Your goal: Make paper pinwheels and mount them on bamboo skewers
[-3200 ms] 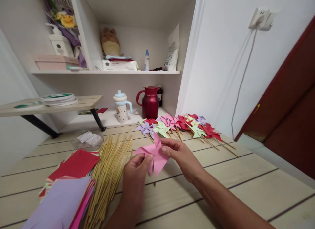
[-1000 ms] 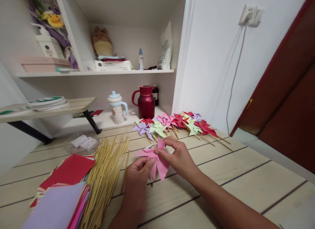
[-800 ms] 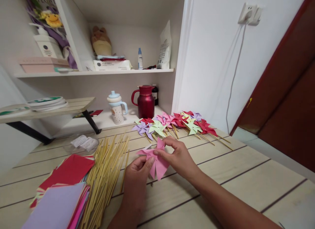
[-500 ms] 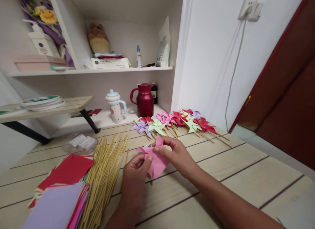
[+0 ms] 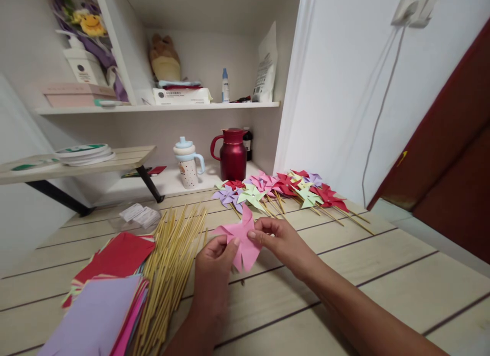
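A pink paper pinwheel [image 5: 245, 248] with cut, partly folded corners is held above the table between both hands. My left hand [image 5: 217, 256] pinches its left side, thumb on the front face. On the right edge, my right hand [image 5: 279, 238] grips it between thumb and fingers. Thin wooden sticks [image 5: 172, 264] lie in a loose pile left of my left hand. Beyond the hands rest several finished paper pinwheels [image 5: 252, 194] on sticks, in pink, red, purple, green and yellow.
Stacks of purple paper [image 5: 95, 310] and red paper [image 5: 118, 256] lie at the left. Behind them is a clear plastic box [image 5: 118, 221] with small white packets. A cup [image 5: 188, 167] and a red jug [image 5: 233, 159] stand at the back. A raised stand [image 5: 133, 154] carries round lids.
My right hand has shifted from the pink paper's upper corner down to its right edge. The upper corner now stands up free. The camera view has swung slightly left.
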A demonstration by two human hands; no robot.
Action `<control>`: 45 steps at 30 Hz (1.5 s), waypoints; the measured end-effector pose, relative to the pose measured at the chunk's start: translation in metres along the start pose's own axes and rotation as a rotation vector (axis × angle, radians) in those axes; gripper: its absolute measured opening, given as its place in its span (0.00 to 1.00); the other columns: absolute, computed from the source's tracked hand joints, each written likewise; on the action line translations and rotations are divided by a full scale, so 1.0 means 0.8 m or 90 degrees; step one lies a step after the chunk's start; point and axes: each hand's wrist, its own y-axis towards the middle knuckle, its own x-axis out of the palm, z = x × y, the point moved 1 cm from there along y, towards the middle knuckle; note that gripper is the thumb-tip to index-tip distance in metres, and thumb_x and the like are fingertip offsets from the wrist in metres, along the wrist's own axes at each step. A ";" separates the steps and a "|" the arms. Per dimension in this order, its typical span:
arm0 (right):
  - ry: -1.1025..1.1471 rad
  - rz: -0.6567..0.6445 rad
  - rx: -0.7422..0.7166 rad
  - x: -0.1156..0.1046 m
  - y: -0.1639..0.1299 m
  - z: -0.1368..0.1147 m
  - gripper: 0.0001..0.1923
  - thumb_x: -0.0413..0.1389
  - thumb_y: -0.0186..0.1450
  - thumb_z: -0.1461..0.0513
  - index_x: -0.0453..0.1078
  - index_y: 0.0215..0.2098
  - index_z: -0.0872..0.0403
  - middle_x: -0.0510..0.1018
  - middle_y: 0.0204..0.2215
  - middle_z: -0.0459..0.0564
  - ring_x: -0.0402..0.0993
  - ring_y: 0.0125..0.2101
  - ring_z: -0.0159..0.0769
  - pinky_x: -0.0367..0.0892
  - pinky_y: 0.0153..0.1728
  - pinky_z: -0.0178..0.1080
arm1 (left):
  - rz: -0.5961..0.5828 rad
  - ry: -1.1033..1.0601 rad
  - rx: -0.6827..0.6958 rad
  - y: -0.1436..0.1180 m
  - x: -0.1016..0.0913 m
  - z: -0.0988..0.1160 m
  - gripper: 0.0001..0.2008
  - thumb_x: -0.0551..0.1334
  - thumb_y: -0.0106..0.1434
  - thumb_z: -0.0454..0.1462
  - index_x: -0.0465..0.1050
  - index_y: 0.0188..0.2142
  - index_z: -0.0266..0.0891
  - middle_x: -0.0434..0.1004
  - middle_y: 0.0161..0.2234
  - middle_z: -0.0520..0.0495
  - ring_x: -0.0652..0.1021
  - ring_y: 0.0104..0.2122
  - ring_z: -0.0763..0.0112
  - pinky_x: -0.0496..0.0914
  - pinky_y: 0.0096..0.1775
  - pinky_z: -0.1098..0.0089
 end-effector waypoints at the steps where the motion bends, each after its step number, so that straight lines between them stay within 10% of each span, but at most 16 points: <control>1: 0.002 0.004 0.003 0.000 -0.001 0.000 0.13 0.60 0.59 0.58 0.64 0.21 0.54 0.64 0.20 0.41 0.57 0.24 0.30 0.53 0.28 0.35 | 0.001 -0.002 0.001 -0.001 0.001 0.001 0.11 0.72 0.47 0.41 0.79 0.27 0.35 0.76 0.20 0.52 0.72 0.22 0.76 0.64 0.25 0.77; 31: -0.006 0.026 0.031 0.003 -0.004 -0.008 0.10 0.61 0.58 0.57 0.73 0.26 0.57 0.69 0.22 0.43 0.62 0.24 0.31 0.57 0.28 0.34 | -0.002 0.008 0.005 -0.005 0.008 0.002 0.07 0.72 0.46 0.37 0.79 0.25 0.37 0.77 0.19 0.52 0.74 0.20 0.76 0.66 0.25 0.77; 45: 0.044 0.073 -0.001 0.000 -0.002 -0.011 0.14 0.62 0.57 0.54 0.69 0.23 0.55 0.69 0.21 0.43 0.61 0.23 0.30 0.57 0.27 0.34 | -0.050 0.013 0.011 -0.006 0.004 0.019 0.16 0.73 0.46 0.43 0.81 0.32 0.36 0.83 0.36 0.43 0.80 0.37 0.61 0.71 0.38 0.69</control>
